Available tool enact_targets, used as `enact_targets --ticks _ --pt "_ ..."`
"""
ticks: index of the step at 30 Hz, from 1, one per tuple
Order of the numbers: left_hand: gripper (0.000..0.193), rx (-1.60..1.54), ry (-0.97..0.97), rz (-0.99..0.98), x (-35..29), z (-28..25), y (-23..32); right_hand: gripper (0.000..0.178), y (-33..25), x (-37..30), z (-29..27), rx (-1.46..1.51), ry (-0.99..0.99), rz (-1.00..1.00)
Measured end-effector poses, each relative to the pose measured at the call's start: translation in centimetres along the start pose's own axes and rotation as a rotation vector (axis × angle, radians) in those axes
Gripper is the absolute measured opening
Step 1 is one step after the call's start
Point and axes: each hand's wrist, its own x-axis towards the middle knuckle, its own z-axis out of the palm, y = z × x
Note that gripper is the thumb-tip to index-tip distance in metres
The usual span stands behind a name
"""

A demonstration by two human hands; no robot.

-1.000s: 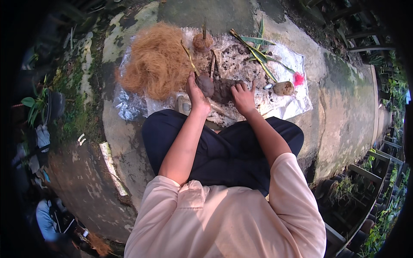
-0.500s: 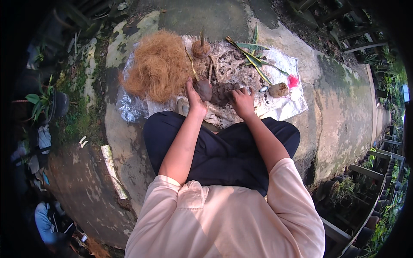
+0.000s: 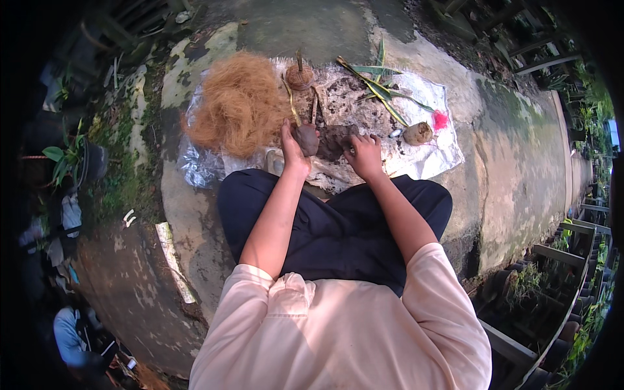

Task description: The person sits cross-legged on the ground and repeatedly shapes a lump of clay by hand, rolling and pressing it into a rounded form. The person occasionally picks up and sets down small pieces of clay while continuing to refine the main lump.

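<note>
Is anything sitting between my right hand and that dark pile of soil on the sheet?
Nothing visible does. The right hand is already at the edge of the soil pile, fingers on it. The left hand holds a brown clump just beside the pile.

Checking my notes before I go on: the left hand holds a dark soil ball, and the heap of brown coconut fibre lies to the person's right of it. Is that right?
Not quite. In the head view the left hand does hold the dark soil ball, but the heap of brown coconut fibre lies to the person's left of it, not the right.
</note>
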Motion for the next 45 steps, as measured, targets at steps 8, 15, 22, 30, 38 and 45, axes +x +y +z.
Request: enact_targets --ticks 8,15,22,30,38,45 --pt "0.044 0.072 0.036 0.054 -0.1 -0.1 -0.6 0.036 0.5 0.1 -2.7 0.833 -0.009 0.446" --pt "0.045 0.117 -0.046 0.014 -1.3 0.1 -0.7 0.041 -0.2 -1.7 -5.1 1.717 -0.055 0.673" --pt "0.04 0.102 0.015 0.049 -1.6 -0.6 -0.7 0.05 -1.3 -1.7 -5.0 1.748 -0.208 0.66" --pt "0.047 0.172 0.053 0.03 -0.7 -1.7 -0.9 0.044 0.0 -1.5 -3.1 1.813 -0.274 0.659" --pt "0.048 0.151 0.016 -0.027 -1.2 -1.7 -0.7 0.038 0.0 -1.4 -1.6 1.715 -0.183 0.686" --pt "0.051 0.117 0.0 -0.07 -1.9 -1.2 -0.6 0.025 0.2 -1.2 -1.3 1.799 -0.107 0.744"
